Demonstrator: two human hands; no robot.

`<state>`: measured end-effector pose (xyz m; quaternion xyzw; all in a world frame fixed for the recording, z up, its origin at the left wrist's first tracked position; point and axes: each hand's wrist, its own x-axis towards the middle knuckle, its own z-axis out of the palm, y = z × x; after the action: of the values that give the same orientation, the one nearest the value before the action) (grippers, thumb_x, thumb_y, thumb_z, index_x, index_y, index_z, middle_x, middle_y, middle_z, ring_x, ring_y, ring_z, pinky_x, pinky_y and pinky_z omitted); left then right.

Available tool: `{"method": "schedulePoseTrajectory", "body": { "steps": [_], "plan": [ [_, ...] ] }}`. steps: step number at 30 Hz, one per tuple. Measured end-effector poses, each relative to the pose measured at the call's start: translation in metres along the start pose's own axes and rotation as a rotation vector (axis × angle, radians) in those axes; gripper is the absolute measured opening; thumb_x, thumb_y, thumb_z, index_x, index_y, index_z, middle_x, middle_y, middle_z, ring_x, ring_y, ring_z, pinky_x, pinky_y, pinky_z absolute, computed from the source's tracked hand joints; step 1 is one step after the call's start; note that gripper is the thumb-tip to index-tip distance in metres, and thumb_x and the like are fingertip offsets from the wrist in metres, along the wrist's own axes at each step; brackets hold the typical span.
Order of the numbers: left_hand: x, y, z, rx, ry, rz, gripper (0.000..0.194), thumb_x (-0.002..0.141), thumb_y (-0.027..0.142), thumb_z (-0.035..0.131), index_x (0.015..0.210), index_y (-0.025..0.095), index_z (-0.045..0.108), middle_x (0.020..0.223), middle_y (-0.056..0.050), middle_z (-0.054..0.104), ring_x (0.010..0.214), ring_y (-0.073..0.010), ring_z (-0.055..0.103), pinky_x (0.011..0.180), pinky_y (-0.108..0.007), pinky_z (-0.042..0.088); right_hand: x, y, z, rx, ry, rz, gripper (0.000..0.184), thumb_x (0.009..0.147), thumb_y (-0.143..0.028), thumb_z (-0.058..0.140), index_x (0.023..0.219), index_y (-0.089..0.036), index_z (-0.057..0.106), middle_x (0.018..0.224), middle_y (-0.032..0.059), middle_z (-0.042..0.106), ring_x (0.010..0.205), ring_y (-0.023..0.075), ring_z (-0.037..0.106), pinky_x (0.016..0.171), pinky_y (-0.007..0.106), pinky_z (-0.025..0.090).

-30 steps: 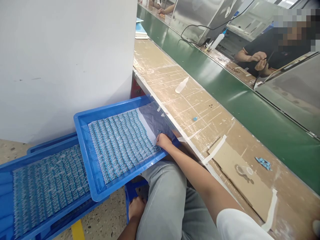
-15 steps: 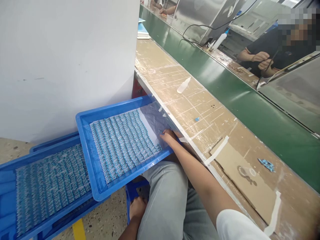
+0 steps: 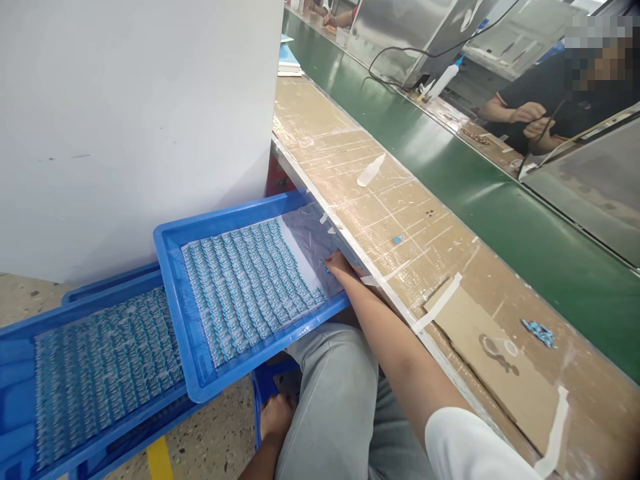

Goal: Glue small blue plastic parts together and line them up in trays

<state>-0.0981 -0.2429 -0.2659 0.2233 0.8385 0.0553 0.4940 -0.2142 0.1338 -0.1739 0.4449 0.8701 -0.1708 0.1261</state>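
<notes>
My right hand (image 3: 339, 264) is over the near right end of the upper blue tray (image 3: 171, 313), its fingers pinching a small blue piece (image 3: 327, 267). Beneath it lies a dark grey sheet (image 3: 306, 230), next to rows of small blue-and-white pieces (image 3: 250, 287) on white paper. Low beside my grey-trousered leg, my left hand (image 3: 277, 415) is curled closed against a blue plastic edge (image 3: 259, 400). What its fingers hold, if anything, is hidden.
A lower blue tray (image 3: 15, 390) with similar rows extends left. The bench (image 3: 345, 163) carries a white bottle (image 3: 371, 171), a blue piece (image 3: 397, 239), a blue cluster (image 3: 539, 333) and taped cardboard (image 3: 500, 380). Behind a green belt (image 3: 450, 193) sits a co-worker (image 3: 530, 100).
My right hand has shifted slightly away from me above the grey sheet, and the small blue piece now hangs lower beneath its fingers. My left hand stays by the leg.
</notes>
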Motion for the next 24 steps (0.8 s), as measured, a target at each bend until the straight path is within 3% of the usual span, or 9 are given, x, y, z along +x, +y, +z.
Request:
{"method": "schedulePoseTrajectory", "body": {
  "steps": [8,17,24],
  "plan": [
    [0.001,0.0,0.001,0.001,0.003,-0.004,0.032,0.081,0.028,0.039,0.091,0.022,0.069,0.099,-0.012,0.071,0.096,-0.0246,0.065,0.087,-0.036,0.044,0.001,-0.001,0.004,0.03,-0.004,0.035,0.022,0.084,-0.024,0.063,0.096,-0.007,0.069,0.09,0.0136,0.069,0.078,0.0183,0.063,0.062,0.021,0.04],
    [0.001,-0.001,0.001,-0.01,0.005,0.003,0.034,0.081,0.029,0.038,0.091,0.02,0.069,0.098,-0.013,0.071,0.094,-0.0255,0.065,0.086,-0.036,0.044,-0.028,-0.005,0.007,-0.053,-0.068,-0.164,0.011,0.076,-0.024,0.067,0.084,-0.021,0.074,0.086,0.0048,0.072,0.078,0.0166,0.063,0.064,0.02,0.041],
    [-0.001,0.0,-0.001,-0.011,0.0,0.008,0.033,0.081,0.028,0.039,0.092,0.02,0.069,0.098,-0.013,0.072,0.093,-0.0252,0.066,0.084,-0.035,0.045,-0.038,-0.003,0.011,-0.114,-0.099,-0.236,0.014,0.072,-0.023,0.068,0.085,-0.022,0.074,0.086,0.0031,0.072,0.076,0.0153,0.063,0.065,0.019,0.042]
  ]
}}
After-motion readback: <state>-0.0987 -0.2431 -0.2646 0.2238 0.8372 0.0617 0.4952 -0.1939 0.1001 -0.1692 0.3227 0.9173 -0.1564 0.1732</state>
